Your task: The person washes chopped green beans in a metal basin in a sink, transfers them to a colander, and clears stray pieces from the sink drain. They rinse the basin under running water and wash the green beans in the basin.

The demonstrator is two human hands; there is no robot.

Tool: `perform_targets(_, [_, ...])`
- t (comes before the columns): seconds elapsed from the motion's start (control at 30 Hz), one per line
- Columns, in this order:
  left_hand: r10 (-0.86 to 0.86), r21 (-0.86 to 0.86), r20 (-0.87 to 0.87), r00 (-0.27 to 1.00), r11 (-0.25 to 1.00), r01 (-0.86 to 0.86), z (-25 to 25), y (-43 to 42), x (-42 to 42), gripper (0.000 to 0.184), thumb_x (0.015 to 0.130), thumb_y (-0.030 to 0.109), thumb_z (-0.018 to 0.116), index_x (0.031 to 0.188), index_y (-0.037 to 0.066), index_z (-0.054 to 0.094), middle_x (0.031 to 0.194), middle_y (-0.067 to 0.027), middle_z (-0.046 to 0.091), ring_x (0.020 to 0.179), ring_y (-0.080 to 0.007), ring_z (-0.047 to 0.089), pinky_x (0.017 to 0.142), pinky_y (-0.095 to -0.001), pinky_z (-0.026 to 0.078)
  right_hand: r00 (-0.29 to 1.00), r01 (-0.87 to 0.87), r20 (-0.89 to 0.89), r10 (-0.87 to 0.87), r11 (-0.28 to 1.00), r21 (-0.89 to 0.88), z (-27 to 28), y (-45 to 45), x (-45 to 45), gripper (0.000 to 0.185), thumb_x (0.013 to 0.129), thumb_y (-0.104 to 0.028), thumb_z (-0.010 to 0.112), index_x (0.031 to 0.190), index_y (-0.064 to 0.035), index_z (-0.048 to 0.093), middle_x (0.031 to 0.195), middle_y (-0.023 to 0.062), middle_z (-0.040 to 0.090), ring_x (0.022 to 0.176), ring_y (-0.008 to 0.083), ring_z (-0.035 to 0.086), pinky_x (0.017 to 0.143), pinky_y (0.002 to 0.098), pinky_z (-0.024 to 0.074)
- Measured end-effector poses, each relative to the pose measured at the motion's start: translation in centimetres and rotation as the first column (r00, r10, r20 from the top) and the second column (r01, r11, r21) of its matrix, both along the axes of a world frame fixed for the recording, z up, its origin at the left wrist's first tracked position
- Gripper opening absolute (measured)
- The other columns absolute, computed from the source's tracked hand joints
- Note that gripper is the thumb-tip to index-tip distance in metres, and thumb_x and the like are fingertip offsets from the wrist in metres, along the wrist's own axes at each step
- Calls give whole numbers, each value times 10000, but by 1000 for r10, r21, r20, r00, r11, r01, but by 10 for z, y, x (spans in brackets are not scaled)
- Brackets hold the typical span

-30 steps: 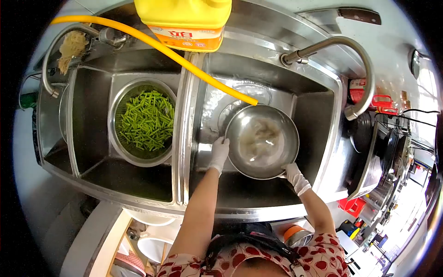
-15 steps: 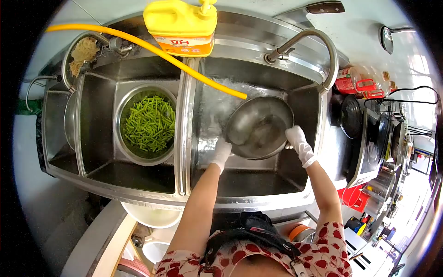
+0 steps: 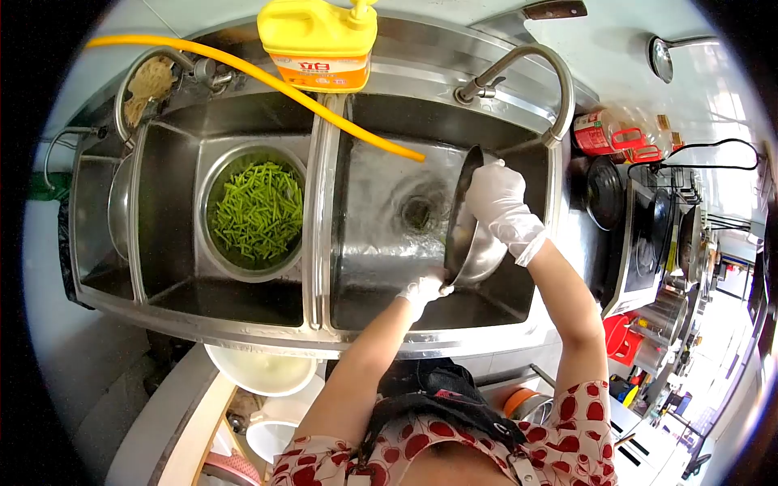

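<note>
A metal basin point(image 3: 480, 253) is tipped steeply on its side in the right sink compartment, its opening facing left toward the drain. My left hand point(image 3: 425, 293), in a white glove, grips its lower rim. Higher up, my right hand point(image 3: 498, 198), also gloved, is closed at the basin's upper right side; its fingertips are partly hidden. Water lies around the drain point(image 3: 416, 212) at the sink bottom. The end of a yellow hose point(image 3: 356, 131) hangs over this compartment. In the middle compartment, cut green beans point(image 3: 258, 212) fill a round metal bowl point(image 3: 207, 243).
A yellow detergent jug point(image 3: 318, 49) stands on the back ledge. The right faucet point(image 3: 567, 89) arches over the sink's right edge, with a knife point(image 3: 519, 23) behind it. Red-labelled bottles point(image 3: 604, 134) and a black lid point(image 3: 603, 193) are at the right.
The basin has gone from nearly level, with cloudy water in it, to steeply tipped. My right hand has moved up along its side, my left hand down to its lower rim.
</note>
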State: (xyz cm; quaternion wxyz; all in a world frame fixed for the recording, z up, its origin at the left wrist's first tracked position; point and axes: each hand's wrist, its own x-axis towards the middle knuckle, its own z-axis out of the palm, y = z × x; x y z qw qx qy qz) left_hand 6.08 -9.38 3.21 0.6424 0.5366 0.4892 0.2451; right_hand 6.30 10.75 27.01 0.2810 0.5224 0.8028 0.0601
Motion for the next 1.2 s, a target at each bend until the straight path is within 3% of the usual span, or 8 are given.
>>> perform_targets(0.17, [163,-135,609,776,986,-101,-22,-17,52,121,905,98,391,816,104,473,563,-41,398,384,-138,382,323,-251,283,997,-78,5,78,997,20,15,-9,-2,198,791,-187,570,858,-71,715,855,148,681,775,251,680,660,317,539])
perform_targets(0.3, [117,399,466,877,857,-327,-26,-34,70,150,932,102,382,821,78,481,563,-37,417,421,-126,430,334,-227,299,999,41,-9,-42,996,-79,28,-5,17,189,794,-192,581,867,-87,719,883,123,690,838,263,676,686,359,540])
perform_targets(0.4, [405,-502,458,791,853,-146,14,-39,34,110,837,84,505,807,-14,545,698,-137,561,562,-227,520,484,-312,396,974,179,-122,-189,980,-88,43,-7,51,210,779,-207,587,845,-49,707,866,149,683,841,292,671,717,366,540])
perform_targets(0.47, [938,-932,224,264,126,341,39,-28,-2,73,876,5,452,812,-16,479,612,-58,454,449,-122,423,365,-211,311,907,286,-313,-281,958,-31,26,-12,95,218,766,-181,564,847,-14,678,850,191,668,826,338,656,733,386,525])
perform_targets(0.5, [698,-733,475,535,650,-197,21,-48,-8,52,867,8,474,831,-26,491,644,-78,475,495,-133,458,374,-217,323,846,338,-414,-337,938,-73,16,-17,115,220,757,-163,550,859,-3,662,847,209,659,824,357,647,737,397,516])
perform_targets(0.6, [824,-895,148,547,347,-281,90,-42,-62,143,851,28,503,949,-69,540,834,-138,578,663,-206,569,443,-261,407,577,443,-596,-558,827,-346,-6,-41,150,237,778,-134,522,928,19,624,769,204,651,723,309,652,656,380,510])
perform_targets(0.8, [637,-596,-202,744,523,-610,195,-38,-109,341,789,20,424,1086,-114,525,903,-175,634,701,-256,653,498,-283,557,-161,256,-439,-884,392,-884,-80,-75,197,364,915,-294,513,1019,39,617,743,85,630,530,153,575,479,267,461])
perform_targets(1.2, [668,370,-669,327,680,-633,276,-63,-118,484,856,48,440,1312,-96,364,1123,-307,568,992,-385,590,858,-380,444,654,453,-335,-678,707,-543,-219,-71,180,289,846,-246,530,966,-31,681,990,179,660,948,322,637,794,418,510])
